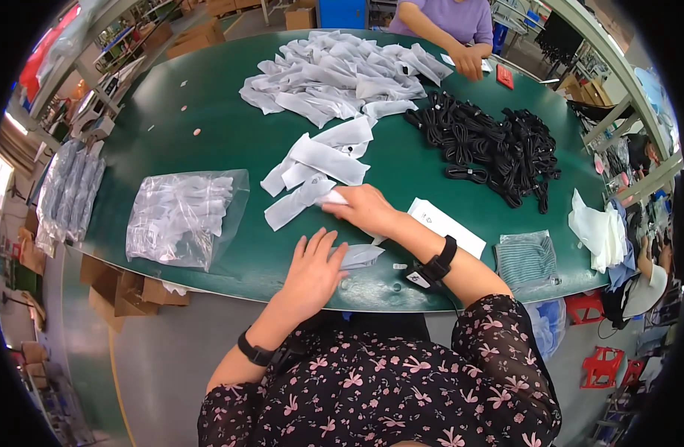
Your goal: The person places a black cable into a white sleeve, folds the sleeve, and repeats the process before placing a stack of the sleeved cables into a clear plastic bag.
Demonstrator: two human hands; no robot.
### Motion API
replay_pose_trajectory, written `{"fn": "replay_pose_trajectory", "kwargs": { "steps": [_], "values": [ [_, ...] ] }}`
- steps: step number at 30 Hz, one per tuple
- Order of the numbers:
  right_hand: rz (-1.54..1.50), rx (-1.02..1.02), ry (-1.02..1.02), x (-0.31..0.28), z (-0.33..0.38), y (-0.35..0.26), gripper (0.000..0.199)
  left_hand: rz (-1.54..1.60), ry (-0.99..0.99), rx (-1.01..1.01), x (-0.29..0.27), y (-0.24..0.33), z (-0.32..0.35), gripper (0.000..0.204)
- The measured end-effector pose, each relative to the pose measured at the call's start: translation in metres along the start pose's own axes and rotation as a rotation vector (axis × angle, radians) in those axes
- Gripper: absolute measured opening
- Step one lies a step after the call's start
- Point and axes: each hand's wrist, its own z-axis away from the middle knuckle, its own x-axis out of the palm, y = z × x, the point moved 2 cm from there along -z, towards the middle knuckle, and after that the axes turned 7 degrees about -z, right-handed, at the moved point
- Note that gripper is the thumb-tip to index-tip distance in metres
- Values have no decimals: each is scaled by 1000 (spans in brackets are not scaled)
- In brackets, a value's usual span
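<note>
My right hand [366, 211] reaches over the table with its fingers closed on the end of a white translucent packet [291, 206]. Just beyond lie several more such packets [327, 162], loosely overlapping. My left hand [314, 272] is open, its fingers stretched out near the table's front edge. Beside its fingertips lies another translucent packet [363, 256], partly hidden by the hand. A white sheet or flat packet [450, 229] with small print rests by my right forearm.
A heap of white packets [334, 74] covers the far middle of the green table [170, 134]. Coiled black cables [498, 145] are piled to the right. A clear bag of packets [181, 216] lies left, a striped cloth [526, 258] right. Across the table a person's hands [468, 61] work.
</note>
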Motion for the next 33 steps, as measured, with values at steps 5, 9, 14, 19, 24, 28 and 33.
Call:
{"fn": "replay_pose_trajectory", "kwargs": {
  "steps": [5,9,14,19,24,28,33],
  "values": [
    [281,87,-65,-23,23,-25,49,65,-100,-42,23,-8,15,40],
    [373,206,-171,-27,42,-3,43,217,-174,-96,22,-7,12,32],
    [249,172,-196,-17,44,5,35,251,-203,-53,28,-5,9,20],
    [207,30,-252,-5,44,-5,35,29,150,95,30,-4,8,21],
    [89,32,-229,-24,13,-22,33,42,60,109,33,-14,11,23],
    [502,-170,135,-20,-22,5,27,217,-39,58,32,-10,11,30],
    [678,-171,272,-15,-38,49,22,343,-75,-60,35,-14,17,48]
  ]
}}
